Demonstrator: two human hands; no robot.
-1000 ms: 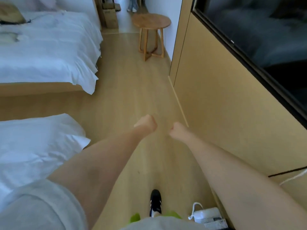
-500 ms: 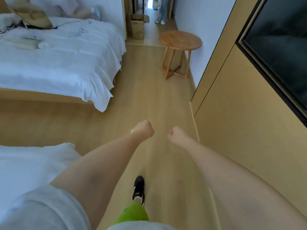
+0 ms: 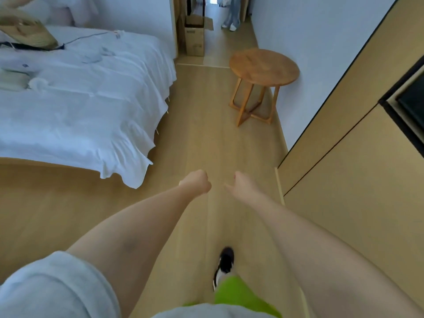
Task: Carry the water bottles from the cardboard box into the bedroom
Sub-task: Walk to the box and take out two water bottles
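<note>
She had walked nearer the far doorway, both hands empty: left hand [image 3: 197, 183] fisted, right hand [image 3: 241, 187] loosening. The cardboard box [image 3: 194, 35] waited there; no bottles showed.

- One open brown cardboard box [image 3: 194, 35] stood in the doorway.
- One round wooden side table [image 3: 263, 65] stood by the white wall.
- One bed with rumpled white bedding [image 3: 80, 106] was there.
- Two bare hands showed: the left hand [image 3: 196, 182] and the right hand [image 3: 241, 185].
- One black-and-white shoe [image 3: 224, 263] was visible.
- One woven straw hat [image 3: 25, 34] lay on the bed.
</note>
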